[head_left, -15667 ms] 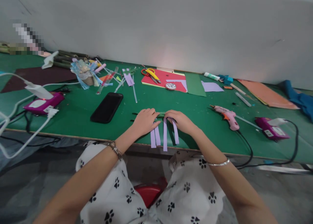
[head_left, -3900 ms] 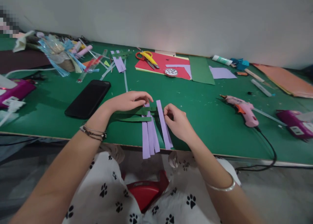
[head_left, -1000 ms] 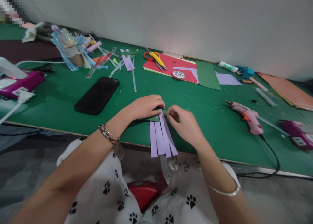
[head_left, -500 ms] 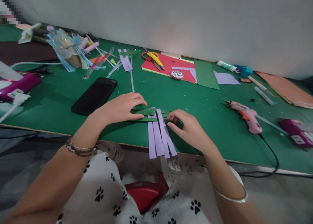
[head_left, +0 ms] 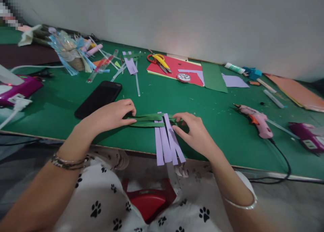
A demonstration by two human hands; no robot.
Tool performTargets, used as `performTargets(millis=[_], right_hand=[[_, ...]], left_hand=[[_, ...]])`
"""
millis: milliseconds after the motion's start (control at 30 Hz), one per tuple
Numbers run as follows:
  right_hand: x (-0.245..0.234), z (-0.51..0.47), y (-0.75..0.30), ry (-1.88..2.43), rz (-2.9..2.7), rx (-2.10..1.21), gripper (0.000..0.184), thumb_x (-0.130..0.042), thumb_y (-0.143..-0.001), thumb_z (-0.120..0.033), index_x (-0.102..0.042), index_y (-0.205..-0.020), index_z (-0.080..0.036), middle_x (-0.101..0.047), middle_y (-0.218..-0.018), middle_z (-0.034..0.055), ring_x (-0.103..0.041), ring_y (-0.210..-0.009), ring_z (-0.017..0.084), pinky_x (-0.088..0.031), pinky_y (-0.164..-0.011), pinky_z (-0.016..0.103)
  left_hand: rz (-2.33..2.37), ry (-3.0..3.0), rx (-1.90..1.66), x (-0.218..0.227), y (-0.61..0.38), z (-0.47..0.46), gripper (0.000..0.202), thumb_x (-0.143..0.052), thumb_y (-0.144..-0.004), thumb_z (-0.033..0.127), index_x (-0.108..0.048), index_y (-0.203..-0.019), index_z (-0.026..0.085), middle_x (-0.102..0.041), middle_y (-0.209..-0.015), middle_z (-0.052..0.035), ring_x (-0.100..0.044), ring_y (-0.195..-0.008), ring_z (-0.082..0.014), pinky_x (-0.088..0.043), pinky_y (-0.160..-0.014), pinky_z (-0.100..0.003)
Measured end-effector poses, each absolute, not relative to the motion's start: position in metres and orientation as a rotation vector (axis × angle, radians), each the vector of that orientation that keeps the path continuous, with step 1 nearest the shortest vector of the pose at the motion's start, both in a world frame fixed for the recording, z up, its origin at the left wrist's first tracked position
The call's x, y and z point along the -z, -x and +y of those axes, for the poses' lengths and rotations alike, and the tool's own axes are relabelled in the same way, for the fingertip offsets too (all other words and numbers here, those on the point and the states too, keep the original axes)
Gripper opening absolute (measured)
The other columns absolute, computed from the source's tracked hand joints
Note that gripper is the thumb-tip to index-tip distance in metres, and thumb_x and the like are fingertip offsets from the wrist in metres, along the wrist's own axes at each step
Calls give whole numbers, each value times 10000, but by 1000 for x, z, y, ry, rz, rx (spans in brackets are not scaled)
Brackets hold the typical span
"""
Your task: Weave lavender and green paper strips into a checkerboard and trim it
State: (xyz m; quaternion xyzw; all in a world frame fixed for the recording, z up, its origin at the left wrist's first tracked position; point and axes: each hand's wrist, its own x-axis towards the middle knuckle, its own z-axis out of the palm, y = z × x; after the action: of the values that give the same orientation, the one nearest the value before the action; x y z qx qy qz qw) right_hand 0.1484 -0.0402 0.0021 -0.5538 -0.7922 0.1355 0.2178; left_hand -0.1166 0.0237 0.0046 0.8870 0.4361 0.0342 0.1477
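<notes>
Purple paper strips are interlaced with green paper strips near the table's front edge, their lower ends hanging past it. My left hand is closed at the left ends of the green strips, with thumb and fingers around them. On the other side my right hand has its curled fingers at the right ends of the green strips, and its thumb tip beside the rightmost purple strip. The right fingertips partly hide those ends.
A black phone lies behind my left wrist. Scissors rest on red paper at the back. A pink glue gun with its cord lies to the right. A purple power strip stands at the left.
My left hand has slid left along the green strips, towards their ends, uncovering more of them. My right hand stays almost in place by the strips.
</notes>
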Motion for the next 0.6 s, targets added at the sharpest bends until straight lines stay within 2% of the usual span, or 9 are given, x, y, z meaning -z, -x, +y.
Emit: performTargets(millis=[133,233,333,433,600], right_hand=[[-5,-41,-146,1504,-2241,-434,168,-482,-847,-263,-570,-982,-215,-639,-921,41,-573,-873,182,-325,-757,340],[-5,-40,-148,1539,-2198,-418,155,-476,-844,-261,-567,-962,-219,-639,-909,36,-574,-816,173,-307,-757,344],[-5,-39,-152,1570,-2142,-415,146,-468,-838,-257,-562,-945,-224,-640,-892,25,-566,-724,149,-297,-757,348],[-6,-39,-154,1582,-2121,-424,147,-457,-838,-259,-559,-938,-225,-634,-894,16,-565,-704,138,-284,-757,347],[-5,-39,-155,1591,-2108,-423,155,-445,-838,-261,-556,-939,-221,-628,-875,13,-573,-714,143,-271,-746,341]], left_hand=[[1173,-2534,-150,-3,116,27,303,-412,-796,456,-539,-742,187,-548,-936,-63,-545,-741,-176,-417,-654,-281],[1138,-2496,-187,-4,118,30,304,-430,-796,468,-553,-761,192,-566,-926,-56,-554,-741,-172,-423,-649,-270],[1156,-2417,-211,-7,119,31,301,-442,-793,476,-569,-797,202,-607,-830,-34,-561,-696,-160,-422,-604,-245],[1211,-2264,-231,-10,119,31,318,-460,-780,485,-576,-898,214,-640,-750,-16,-586,-667,-158,-432,-579,-232],[1226,-2089,-343,-13,121,31,485,-525,-746,465,-487,-1163,219,-656,-755,-17,-617,-718,-175,-481,-637,-259]])
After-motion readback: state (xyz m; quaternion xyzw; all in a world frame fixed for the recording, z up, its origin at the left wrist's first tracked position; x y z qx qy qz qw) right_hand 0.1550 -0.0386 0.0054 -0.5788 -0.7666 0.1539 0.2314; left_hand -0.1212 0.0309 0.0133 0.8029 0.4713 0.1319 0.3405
